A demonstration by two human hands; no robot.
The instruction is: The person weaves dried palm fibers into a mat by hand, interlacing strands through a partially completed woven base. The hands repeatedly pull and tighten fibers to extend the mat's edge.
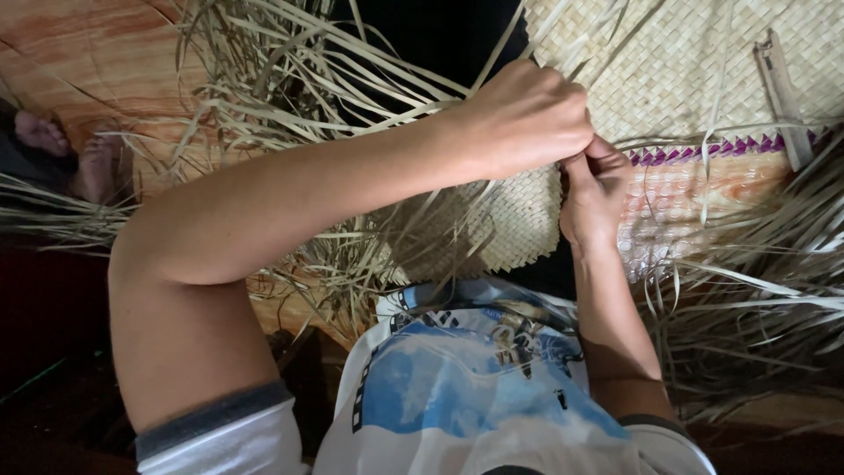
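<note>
Head view, looking down at a person weaving. Far left: another person's bare feet [66, 149] on the wooden floor [97, 62], well apart from the work. Next, loose dry palm strips [264, 97] fan out in a messy bundle, most running diagonally from lower left to upper right, free ends pointing up and left.

Left hand [527, 119] comes across from the left with the forearm stretched out, fist clenched, knuckles up, pinching strips at the mat edge; exactly which strip it holds is hidden under the fingers. Below it hangs a smaller woven piece [514, 224], rounded edge, just under the left wrist.

Right hand [593, 193] sits directly beneath and touching the left hand, fingers curled up and closed on the same strips at the edge. Both hands meet at one spot.

Woven mat [668, 70] fills the upper right, pale straw, flat on the floor, long edge running left-right across the frame. A purple zigzag border [712, 149] follows that edge horizontally, starting just beside the right hand. Flat wooden stick [782, 97] lies on the mat at far right, long axis near vertical, slightly tilted. More loose strips [756, 290] spread at lower right. White and blue shirt [475, 387] at bottom centre.
</note>
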